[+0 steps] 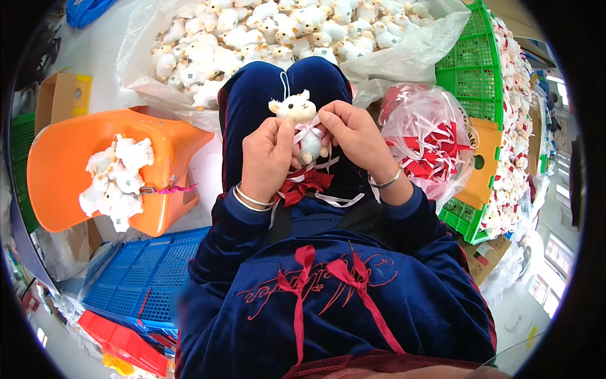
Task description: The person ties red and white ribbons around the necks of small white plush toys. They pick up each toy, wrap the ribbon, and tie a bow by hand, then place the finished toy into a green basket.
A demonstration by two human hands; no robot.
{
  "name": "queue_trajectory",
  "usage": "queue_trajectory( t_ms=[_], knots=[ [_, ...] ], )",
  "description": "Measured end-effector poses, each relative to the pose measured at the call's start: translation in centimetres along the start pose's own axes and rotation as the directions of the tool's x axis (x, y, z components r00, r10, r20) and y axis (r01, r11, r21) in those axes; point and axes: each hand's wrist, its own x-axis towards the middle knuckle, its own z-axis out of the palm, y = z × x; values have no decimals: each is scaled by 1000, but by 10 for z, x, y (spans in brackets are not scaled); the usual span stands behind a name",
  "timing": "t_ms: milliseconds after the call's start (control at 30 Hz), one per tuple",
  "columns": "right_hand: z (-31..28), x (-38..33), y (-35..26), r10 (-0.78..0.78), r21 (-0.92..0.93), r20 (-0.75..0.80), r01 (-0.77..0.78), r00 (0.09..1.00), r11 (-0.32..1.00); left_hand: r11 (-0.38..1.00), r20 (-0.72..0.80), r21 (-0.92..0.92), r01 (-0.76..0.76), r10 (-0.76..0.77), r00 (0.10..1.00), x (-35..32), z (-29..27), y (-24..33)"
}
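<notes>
Gripping a small white plush lamb (299, 112) by its side with the left hand (268, 158), thumb pressed on its front, fingers curled partly out of sight. Placed just off centre toward twelve o'clock, above the dark-blue velvet trousers (255, 95), with head up and a white hanging loop (285, 83) sticking out past the head. Pinching the pink ribbon (308, 129) at the neck with the right hand (360, 136), thumb and forefinger together on the lamb's three o'clock side; cannot tell the exact hold of the lower right fingers, half hidden behind the toy. Below the lamb, toward six o'clock and on the lap: red ribbons (300, 188) beside a white ribbon (341, 201). Wearing silver bangles (387, 179) on both wrists. At twelve o'clock, beyond the knees: a heap of plush lambs (278, 31) on clear plastic sheeting (416, 57). At nine o'clock: a cluster of plush lambs (117, 180) on an orange plastic chair (53, 161). At eight o'clock: a blue plastic crate (136, 271). Between two and three o'clock: a clear bag (413, 104) full of red and white ribbons (435, 151), near a green plastic crate (470, 82).
</notes>
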Motion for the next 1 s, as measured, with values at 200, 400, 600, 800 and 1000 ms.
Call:
queue_trajectory(
  t_ms=[200,400,600,800,1000],
  knots=[
    [4,-1,5,-77,-24,2,77,997,997,931,-14,331,-156,170,985,4,6,-3],
    [4,0,9,-116,-59,-8,115,993,992,897,-9,337,-285,306,952,4,4,-14],
    [0,3,4,-35,-14,42,36,998,999,993,32,35,-109,108,994,-5,8,-13],
    [10,3,3,-113,-97,-23,110,993,989,996,-11,-55,64,-65,998,-11,13,-2],
    [20,7,10,-281,-276,-95,246,955,929,999,-21,-38,28,-28,999,-10,15,-12]
  ],
)
